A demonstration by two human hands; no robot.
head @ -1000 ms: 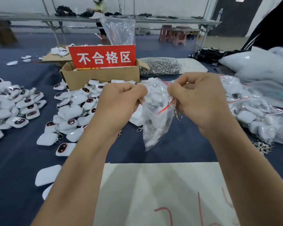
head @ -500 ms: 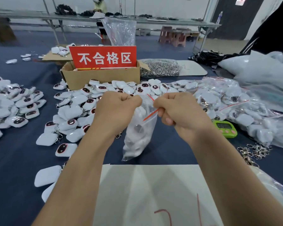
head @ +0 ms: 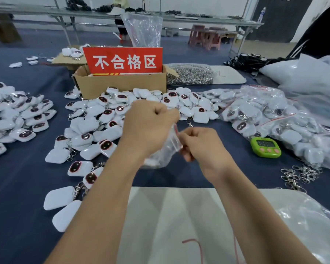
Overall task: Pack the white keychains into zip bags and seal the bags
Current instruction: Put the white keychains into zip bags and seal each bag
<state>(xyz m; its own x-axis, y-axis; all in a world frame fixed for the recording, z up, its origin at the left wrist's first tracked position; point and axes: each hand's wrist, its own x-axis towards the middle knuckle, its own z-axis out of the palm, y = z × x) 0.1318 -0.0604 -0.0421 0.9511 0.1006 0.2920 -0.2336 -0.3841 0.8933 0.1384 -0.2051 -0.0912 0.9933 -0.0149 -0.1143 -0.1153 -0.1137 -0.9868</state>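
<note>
Left grip (head: 151, 128) & right grip (head: 204, 147) both curled tight, pinching top of zip bag (head: 167, 152) at its red seal strip. Bag sits btw hands, low over desk (head: 17, 187), contents blurred, near loose white keychains (head: 103, 119).

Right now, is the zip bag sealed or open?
Cannot tell. The left hand and right hand pinch the zip bag at its red-lined top, hiding the seal; the bag is blurred.
</note>
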